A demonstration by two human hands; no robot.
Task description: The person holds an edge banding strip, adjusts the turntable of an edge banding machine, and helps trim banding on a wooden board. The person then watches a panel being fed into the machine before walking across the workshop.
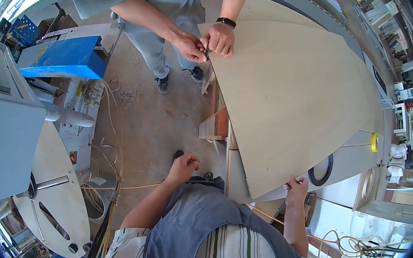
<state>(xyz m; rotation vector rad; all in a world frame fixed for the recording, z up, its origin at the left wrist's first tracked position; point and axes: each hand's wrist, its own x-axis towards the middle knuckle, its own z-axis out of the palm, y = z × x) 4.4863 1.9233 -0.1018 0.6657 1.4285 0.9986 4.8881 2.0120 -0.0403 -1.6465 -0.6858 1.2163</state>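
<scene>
On the worktable (351, 160), going by my remote head view, the curved beige sheet (296, 98) lies flat. Left hand (185, 167) is loosely curled, right hand (297, 191) narrow at the sheet's edge, can't tell if gripping. I'd guess edge work; next move calls for keeping things steady.

Tan sheet (291, 98) across a bench (348, 163), right hand (298, 190) at its edge, left hand (185, 167) apart, co-worker's hands (220, 40) opposite.

One head-worn view — wide, curved, facing forward and steeply down, wearer's apron (177, 232) nearest, pale sheet (296, 98) beyond.
</scene>
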